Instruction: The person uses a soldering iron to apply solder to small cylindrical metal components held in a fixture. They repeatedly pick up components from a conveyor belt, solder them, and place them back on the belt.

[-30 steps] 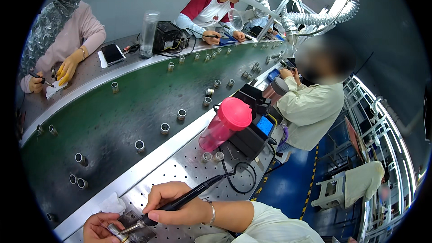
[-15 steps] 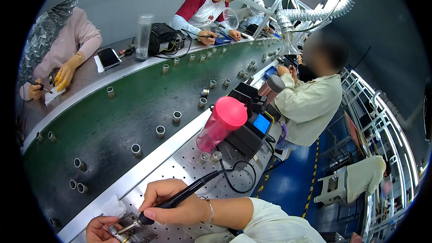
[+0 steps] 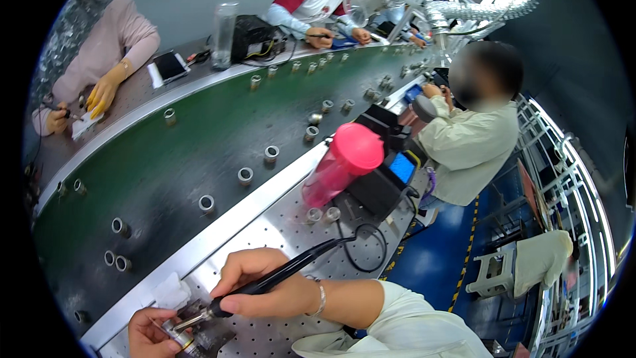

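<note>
My right hand [image 3: 275, 299] grips the black handle of a soldering iron [image 3: 291, 268] like a pen. Its metal tip slants down to the left and meets, or comes very near, the end of a small silver cylindrical part [image 3: 188, 343]. That part is pinched between the fingers of my left hand [image 3: 147, 333], at the lower edge of the view. Beneath it lies a dark, shiny block or holder [image 3: 215, 333], partly hidden by my hands. A crumpled white wipe [image 3: 173, 292] rests just beyond my left hand.
A pink lidded cup [image 3: 341, 166] stands beside a black soldering station [image 3: 374, 192] with a lit blue screen, its cord looping over the perforated metal bench [image 3: 265, 222]. Two small clear cups [image 3: 315, 215] sit nearby. Several metal cylinders [image 3: 207, 203] stand on the green conveyor belt [image 3: 192, 146]. Co-workers sit across and to the right.
The whole view has shifted a little, so the belt and bench appear farther right and slightly higher. My hands keep their holds, with the iron tip still at the part.
</note>
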`<state>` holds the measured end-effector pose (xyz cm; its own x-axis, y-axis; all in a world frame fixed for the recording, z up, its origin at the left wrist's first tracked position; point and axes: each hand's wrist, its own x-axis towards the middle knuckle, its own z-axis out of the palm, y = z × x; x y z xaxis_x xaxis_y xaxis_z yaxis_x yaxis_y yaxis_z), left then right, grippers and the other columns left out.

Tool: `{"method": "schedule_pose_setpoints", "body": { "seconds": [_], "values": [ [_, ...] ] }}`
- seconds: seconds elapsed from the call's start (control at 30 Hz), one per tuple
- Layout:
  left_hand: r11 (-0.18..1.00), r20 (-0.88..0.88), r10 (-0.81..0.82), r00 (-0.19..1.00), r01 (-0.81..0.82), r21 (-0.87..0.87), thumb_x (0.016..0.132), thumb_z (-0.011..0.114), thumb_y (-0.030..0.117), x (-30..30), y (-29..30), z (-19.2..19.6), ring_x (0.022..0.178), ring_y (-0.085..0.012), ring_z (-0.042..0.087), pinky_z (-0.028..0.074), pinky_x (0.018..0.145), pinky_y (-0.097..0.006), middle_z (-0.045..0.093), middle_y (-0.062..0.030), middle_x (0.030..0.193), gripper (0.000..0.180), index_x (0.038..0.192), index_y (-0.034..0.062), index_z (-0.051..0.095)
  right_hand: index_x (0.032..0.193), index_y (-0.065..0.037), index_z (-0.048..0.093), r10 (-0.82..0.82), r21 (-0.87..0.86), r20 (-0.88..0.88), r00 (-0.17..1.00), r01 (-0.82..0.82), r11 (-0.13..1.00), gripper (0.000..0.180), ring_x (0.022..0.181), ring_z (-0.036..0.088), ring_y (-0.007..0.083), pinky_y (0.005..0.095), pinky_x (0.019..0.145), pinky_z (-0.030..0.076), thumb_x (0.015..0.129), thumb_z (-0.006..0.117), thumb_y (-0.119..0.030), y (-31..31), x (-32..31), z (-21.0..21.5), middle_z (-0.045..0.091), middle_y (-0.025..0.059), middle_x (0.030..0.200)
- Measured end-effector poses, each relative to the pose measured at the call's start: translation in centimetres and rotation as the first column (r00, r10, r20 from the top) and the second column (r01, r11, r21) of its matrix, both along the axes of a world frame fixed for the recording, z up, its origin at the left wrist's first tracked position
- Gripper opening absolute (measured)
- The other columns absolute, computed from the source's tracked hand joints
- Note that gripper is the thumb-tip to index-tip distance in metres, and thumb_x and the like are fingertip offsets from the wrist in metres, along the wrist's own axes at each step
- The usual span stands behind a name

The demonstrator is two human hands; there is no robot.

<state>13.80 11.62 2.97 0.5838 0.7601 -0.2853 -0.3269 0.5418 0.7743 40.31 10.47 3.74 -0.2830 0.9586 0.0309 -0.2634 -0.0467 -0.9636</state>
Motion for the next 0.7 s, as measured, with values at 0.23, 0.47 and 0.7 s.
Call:
{"method": "schedule_pose_setpoints", "body": {
  "seconds": [0.23, 0.47, 0.7],
  "values": [
    [0.994, 0.007, 0.093, 0.996, -0.093, 0.051, 0.065, 0.075, -0.006, -1.6, -0.2, -2.2, 0.097, -0.0224, 0.060, 0.053, 0.076, -0.027, 0.061, -0.0179, 0.102, 0.057, 0.119, -0.0051, 0.054, 0.092, 0.000, 0.064, 0.019, 0.116, -0.007, 1.000, -0.018, 0.993, 0.019, 0.069, 0.059, 0.0072, 0.0208, 0.060, 0.045, 0.077, 0.074, -0.005, 0.7, -0.6, -0.4, 0.063, 0.0047, 0.080],
    [0.992, 0.060, 0.039, 0.997, -0.045, 0.116, 0.070, 0.075, -0.001, -1.0, 0.6, -2.4, 0.093, -0.0217, 0.060, 0.052, 0.064, -0.022, 0.061, -0.0164, 0.101, 0.040, 0.107, -0.0013, 0.062, 0.079, 0.007, 0.062, -0.120, 0.314, -0.024, 0.992, 0.121, 0.942, 0.015, 0.055, 0.057, 0.0183, 0.0276, 0.054, 0.046, 0.069, 0.069, -0.002, -0.6, -1.6, -1.1, 0.062, 0.0134, 0.066],
    [0.982, 0.113, 0.046, 0.993, -0.066, 0.177, 0.067, 0.073, -0.009, -0.2, 0.8, -2.7, 0.095, -0.0240, 0.060, 0.052, 0.081, -0.030, 0.057, -0.0172, 0.107, 0.028, 0.093, 0.0005, 0.068, 0.077, 0.006, 0.063, -0.006, 0.375, 0.012, 1.000, 0.001, 0.927, 0.018, 0.048, 0.056, 0.0196, 0.0272, 0.048, 0.045, 0.064, 0.072, -0.002, 0.5, -0.5, -1.0, 0.060, 0.0121, 0.061]
  ]
}}
